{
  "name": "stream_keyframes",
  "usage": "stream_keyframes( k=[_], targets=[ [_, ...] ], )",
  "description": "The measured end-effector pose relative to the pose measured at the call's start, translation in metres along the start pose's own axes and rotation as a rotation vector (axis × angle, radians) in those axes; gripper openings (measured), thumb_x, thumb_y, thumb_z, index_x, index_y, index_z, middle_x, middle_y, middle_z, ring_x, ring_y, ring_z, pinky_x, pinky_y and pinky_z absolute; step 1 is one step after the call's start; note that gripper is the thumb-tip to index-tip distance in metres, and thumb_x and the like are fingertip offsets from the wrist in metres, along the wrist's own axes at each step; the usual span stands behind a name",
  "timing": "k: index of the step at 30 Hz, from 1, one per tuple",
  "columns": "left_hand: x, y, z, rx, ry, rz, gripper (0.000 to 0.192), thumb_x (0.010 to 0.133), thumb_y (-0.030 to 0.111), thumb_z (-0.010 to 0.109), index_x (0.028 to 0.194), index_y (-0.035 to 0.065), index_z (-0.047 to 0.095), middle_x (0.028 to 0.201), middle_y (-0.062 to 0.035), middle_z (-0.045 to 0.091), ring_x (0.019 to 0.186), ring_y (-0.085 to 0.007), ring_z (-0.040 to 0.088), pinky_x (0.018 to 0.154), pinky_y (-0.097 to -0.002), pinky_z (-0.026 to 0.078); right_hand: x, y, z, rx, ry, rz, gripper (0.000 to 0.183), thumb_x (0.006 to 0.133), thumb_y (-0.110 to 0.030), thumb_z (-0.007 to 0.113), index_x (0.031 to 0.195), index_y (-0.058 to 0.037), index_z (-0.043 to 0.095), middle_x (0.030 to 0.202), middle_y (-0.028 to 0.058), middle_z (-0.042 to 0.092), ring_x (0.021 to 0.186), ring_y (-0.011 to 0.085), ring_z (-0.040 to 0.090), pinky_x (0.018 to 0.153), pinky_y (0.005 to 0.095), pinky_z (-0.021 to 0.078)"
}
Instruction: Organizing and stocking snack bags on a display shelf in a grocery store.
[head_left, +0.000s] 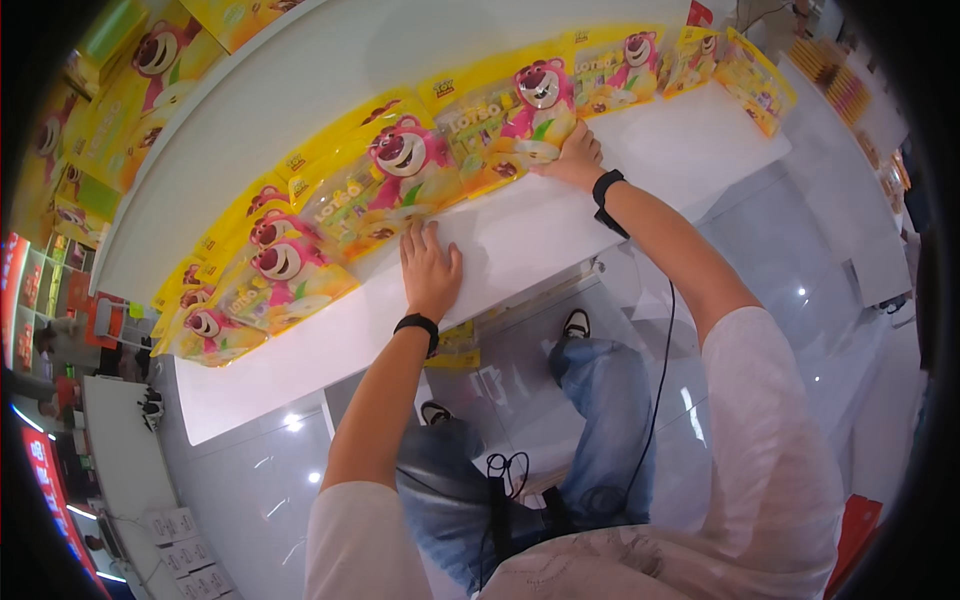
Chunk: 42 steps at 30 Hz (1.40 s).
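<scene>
A row of yellow printed plastic bags stands leaning on a white shelf (495, 255), each with a pink cartoon bear on a partly clear front. My left hand (431, 270) rests palm down on the shelf, its fingertips at the bottom edge of one bag (352, 214). The thumb stands apart from the fingers. My right hand (574, 157) touches the lower right corner of the neighbouring bag (480, 127), with that corner between thumb and fingers. Whether it grips the bag cannot be made out. Dark bands circle both wrists.
More yellow bags (289, 266) overlap toward the left, and others (615, 71) continue rightward. Behind them rises a white panel (330, 90). A black cable (664, 360) hangs by my right leg. Below the shelf lies a yellow package (457, 356). Boxes (187, 555) stand lower left.
</scene>
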<state>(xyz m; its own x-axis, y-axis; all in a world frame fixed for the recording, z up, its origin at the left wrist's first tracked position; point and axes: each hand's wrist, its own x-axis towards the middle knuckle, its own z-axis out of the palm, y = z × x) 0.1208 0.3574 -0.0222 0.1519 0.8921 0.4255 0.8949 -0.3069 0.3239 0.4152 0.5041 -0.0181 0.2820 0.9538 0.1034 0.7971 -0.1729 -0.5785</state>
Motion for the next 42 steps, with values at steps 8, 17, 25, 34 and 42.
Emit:
stream_keyframes(
  k=[8, 17, 25, 34, 42],
  targets=[
    [-0.003, -0.014, 0.012, 0.115, -0.035, 0.128, 0.055, 0.094, 0.032, 0.051, 0.137, -0.0012, 0.045, 0.146, -0.0284, 0.038, 0.137, -0.0433, 0.033, 0.116, -0.0517, 0.023, -0.059, 0.014, -0.007, -0.258, -0.033, 0.023, 0.135, 0.062, -0.074, 0.074, 0.148, 0.0106, 0.015, 0.154, 0.0297, 0.022, 0.147, 0.0420, 0.015, 0.119, 0.0478, 0.0140],
    [-0.062, -0.006, 0.004, 0.142, -0.258, 0.151, 0.059, 0.101, 0.038, 0.045, 0.151, 0.0084, 0.035, 0.155, -0.0240, 0.031, 0.143, -0.0413, 0.027, 0.116, -0.0524, 0.021, -0.242, 0.051, 0.005, 0.135, 0.107, -0.203, 0.076, 0.096, -0.040, 0.048, 0.153, 0.0019, 0.019, 0.162, 0.0179, 0.012, 0.150, 0.0393, 0.009, 0.117, 0.0554, 0.0199],
    [-0.198, 0.058, -0.017, -0.517, -0.691, 0.001, 0.055, 0.099, 0.013, 0.050, 0.149, -0.0008, 0.031, 0.153, -0.0228, 0.033, 0.137, -0.0362, 0.039, 0.110, -0.0426, 0.035, -0.323, 0.037, 0.099, 0.248, -0.668, 0.050, 0.030, 0.085, -0.004, 0.065, 0.113, 0.0064, 0.061, 0.121, 0.0262, 0.059, 0.108, 0.0374, 0.057, 0.090, 0.0489, 0.0479],
    [-0.208, -0.098, 0.166, -1.246, -0.540, -1.660, 0.044, 0.097, 0.017, 0.049, 0.134, -0.0027, 0.038, 0.136, -0.0200, 0.043, 0.125, -0.0326, 0.047, 0.110, -0.0426, 0.040, -0.271, 0.137, 0.358, -0.016, -0.953, 0.108, 0.023, 0.096, -0.011, 0.052, 0.105, -0.0063, 0.072, 0.112, 0.0114, 0.070, 0.088, 0.0287, 0.065, 0.068, 0.0419, 0.0531],
    [-0.232, -0.207, 0.276, -1.580, -0.024, -1.934, 0.024, 0.087, 0.016, 0.062, 0.104, 0.0038, 0.051, 0.087, -0.0086, 0.051, 0.086, -0.0216, 0.053, 0.085, -0.0336, 0.048, -0.340, 0.137, 0.420, 0.474, -0.971, 0.551, 0.038, 0.090, -0.028, 0.062, 0.123, -0.0092, 0.065, 0.123, 0.0128, 0.066, 0.114, 0.0300, 0.062, 0.094, 0.0399, 0.0488]
  ],
)
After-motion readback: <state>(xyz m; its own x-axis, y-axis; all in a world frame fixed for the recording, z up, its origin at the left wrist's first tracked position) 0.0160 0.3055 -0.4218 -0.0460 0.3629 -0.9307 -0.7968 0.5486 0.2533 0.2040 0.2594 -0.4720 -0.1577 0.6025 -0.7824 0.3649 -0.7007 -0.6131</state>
